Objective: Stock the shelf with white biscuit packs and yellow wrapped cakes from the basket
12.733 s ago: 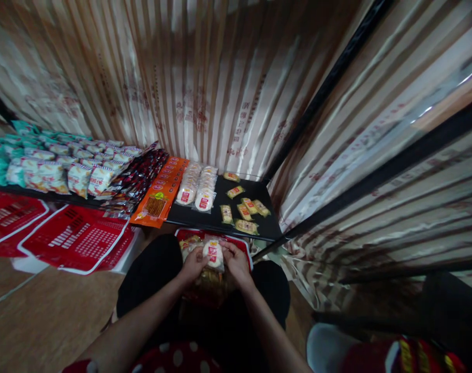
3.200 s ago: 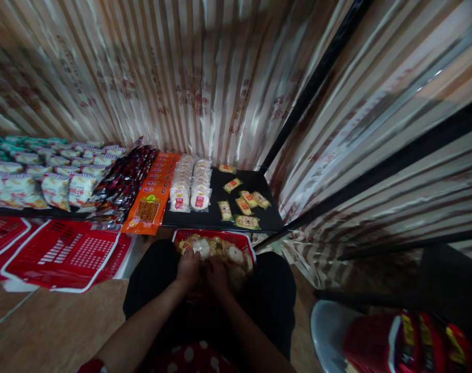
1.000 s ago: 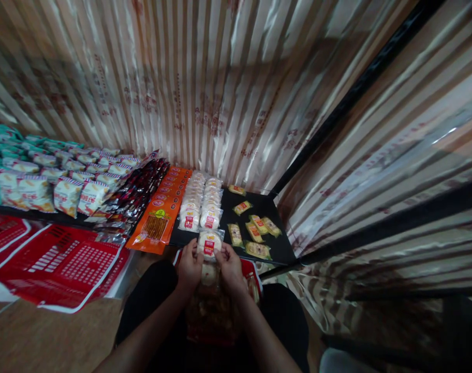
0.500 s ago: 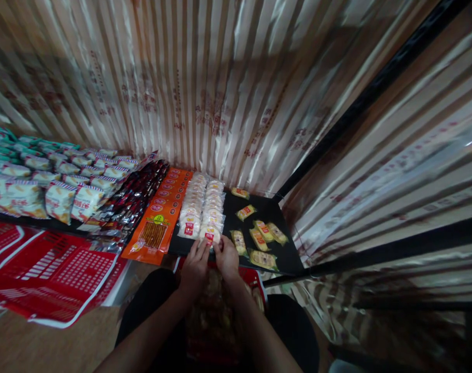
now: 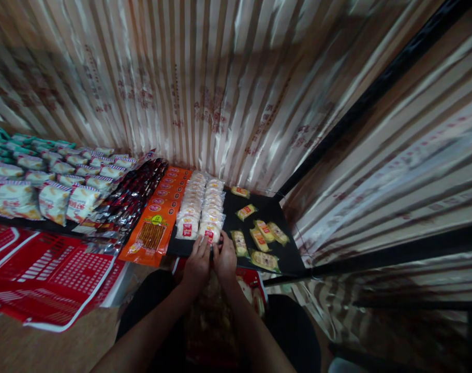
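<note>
In the head view, the left hand point(image 5: 196, 263) and the right hand point(image 5: 225, 257) are close together just below the centre of the frame, fingers at the lower edge and right side of a wrapped round rice cracker point(image 5: 210, 234). Whether they grip it or merely rest against it, I cannot tell. The cracker lies at the near end of the right-hand of two rows of similar white packets, on a black shelf point(image 5: 269, 204).

To the right of the rows lie seven small yellow snack packets point(image 5: 264, 260); to the left, an orange snack bag point(image 5: 154, 223), then dark red packets point(image 5: 133, 194).

Striped-top white bags point(image 5: 53, 201) fill the left of the frame, above a red shopping basket point(image 5: 78, 269). Another red basket point(image 5: 255, 277), holding packets, sits at lower centre, between the knees.
</note>
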`<state>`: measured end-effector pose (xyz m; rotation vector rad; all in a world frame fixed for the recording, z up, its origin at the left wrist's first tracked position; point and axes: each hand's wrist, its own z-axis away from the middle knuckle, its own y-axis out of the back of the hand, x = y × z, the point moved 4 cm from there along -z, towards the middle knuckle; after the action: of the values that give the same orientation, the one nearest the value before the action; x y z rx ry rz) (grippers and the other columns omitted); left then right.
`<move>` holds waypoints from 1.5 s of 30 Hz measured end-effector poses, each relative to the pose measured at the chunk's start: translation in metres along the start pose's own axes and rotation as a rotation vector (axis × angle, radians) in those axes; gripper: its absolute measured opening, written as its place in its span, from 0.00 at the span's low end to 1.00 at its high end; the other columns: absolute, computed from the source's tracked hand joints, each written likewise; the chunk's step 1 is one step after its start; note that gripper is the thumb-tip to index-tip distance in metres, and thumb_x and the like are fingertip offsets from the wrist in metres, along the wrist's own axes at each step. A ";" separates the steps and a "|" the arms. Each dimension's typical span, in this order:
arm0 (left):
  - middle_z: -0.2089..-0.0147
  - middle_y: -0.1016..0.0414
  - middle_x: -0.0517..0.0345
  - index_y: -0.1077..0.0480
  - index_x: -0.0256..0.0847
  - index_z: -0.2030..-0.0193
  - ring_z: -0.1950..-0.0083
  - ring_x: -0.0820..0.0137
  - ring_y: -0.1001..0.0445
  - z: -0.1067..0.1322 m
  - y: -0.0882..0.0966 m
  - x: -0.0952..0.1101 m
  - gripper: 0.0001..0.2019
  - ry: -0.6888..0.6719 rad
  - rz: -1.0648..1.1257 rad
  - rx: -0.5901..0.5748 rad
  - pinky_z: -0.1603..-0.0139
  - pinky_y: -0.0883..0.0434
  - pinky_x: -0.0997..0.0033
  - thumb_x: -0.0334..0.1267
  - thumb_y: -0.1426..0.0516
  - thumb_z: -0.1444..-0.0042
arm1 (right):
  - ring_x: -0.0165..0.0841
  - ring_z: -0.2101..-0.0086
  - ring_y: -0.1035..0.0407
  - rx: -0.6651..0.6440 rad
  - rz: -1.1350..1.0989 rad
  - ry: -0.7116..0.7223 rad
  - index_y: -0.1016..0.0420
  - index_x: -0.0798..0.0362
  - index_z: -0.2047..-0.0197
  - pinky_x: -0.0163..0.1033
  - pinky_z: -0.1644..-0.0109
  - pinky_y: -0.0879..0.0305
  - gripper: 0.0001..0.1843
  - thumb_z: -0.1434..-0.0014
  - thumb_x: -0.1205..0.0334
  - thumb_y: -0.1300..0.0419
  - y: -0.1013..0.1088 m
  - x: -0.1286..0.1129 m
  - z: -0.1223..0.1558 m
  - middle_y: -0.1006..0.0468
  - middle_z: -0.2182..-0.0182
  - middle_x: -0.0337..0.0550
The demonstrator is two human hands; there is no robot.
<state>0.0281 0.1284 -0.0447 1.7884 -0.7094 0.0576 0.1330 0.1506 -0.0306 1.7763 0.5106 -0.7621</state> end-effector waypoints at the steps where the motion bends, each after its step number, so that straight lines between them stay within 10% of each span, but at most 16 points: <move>1: 0.38 0.41 0.40 0.41 0.29 0.42 0.33 0.58 0.52 0.000 -0.001 -0.001 0.24 -0.001 0.005 0.012 0.40 0.37 0.51 0.23 0.57 0.46 | 0.35 0.68 0.34 0.003 -0.003 0.003 0.38 0.57 0.43 0.43 0.57 0.37 0.25 0.44 0.61 0.51 0.000 0.001 -0.001 0.28 0.60 0.51; 12: 0.38 0.42 0.39 0.42 0.28 0.42 0.33 0.56 0.51 0.002 0.007 0.003 0.21 0.015 0.068 0.059 0.38 0.41 0.52 0.30 0.56 0.42 | 0.38 0.44 0.45 0.020 -0.096 0.120 0.37 0.59 0.44 0.45 0.42 0.45 0.23 0.42 0.63 0.55 0.003 0.004 0.043 0.40 0.43 0.55; 20: 0.53 0.30 0.48 0.31 0.37 0.56 0.48 0.64 0.33 0.062 0.004 0.013 0.15 0.127 0.253 -0.096 0.46 0.34 0.59 0.27 0.53 0.47 | 0.39 0.50 0.37 -0.225 -0.011 0.084 0.30 0.55 0.51 0.47 0.45 0.40 0.20 0.45 0.69 0.53 -0.010 0.059 0.123 0.29 0.52 0.53; 29: 0.47 0.30 0.46 0.34 0.34 0.50 0.42 0.64 0.36 0.101 -0.057 -0.022 0.23 0.726 0.690 -0.243 0.39 0.42 0.59 0.23 0.51 0.54 | 0.44 0.43 0.44 -0.437 0.248 -0.057 0.34 0.60 0.44 0.47 0.41 0.48 0.25 0.46 0.72 0.51 -0.037 0.077 0.121 0.36 0.43 0.56; 38: 0.44 0.33 0.44 0.35 0.31 0.49 0.41 0.64 0.36 0.107 -0.074 -0.028 0.25 0.780 0.801 -0.224 0.38 0.44 0.62 0.22 0.51 0.58 | 0.41 0.44 0.42 -0.476 0.233 -0.109 0.34 0.59 0.46 0.44 0.39 0.52 0.22 0.42 0.63 0.51 -0.035 0.070 0.129 0.33 0.46 0.55; 45: 0.55 0.24 0.56 0.29 0.39 0.60 0.51 0.68 0.29 0.099 -0.048 -0.017 0.17 0.677 1.026 -0.221 0.45 0.34 0.65 0.27 0.51 0.57 | 0.39 0.50 0.34 -0.419 -0.118 -0.310 0.38 0.54 0.44 0.42 0.46 0.42 0.26 0.45 0.56 0.48 -0.029 0.066 0.134 0.29 0.50 0.51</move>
<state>0.0075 0.0562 -0.1268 0.9326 -0.9929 1.1574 0.1273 0.0316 -0.1252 1.2235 0.5237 -0.9186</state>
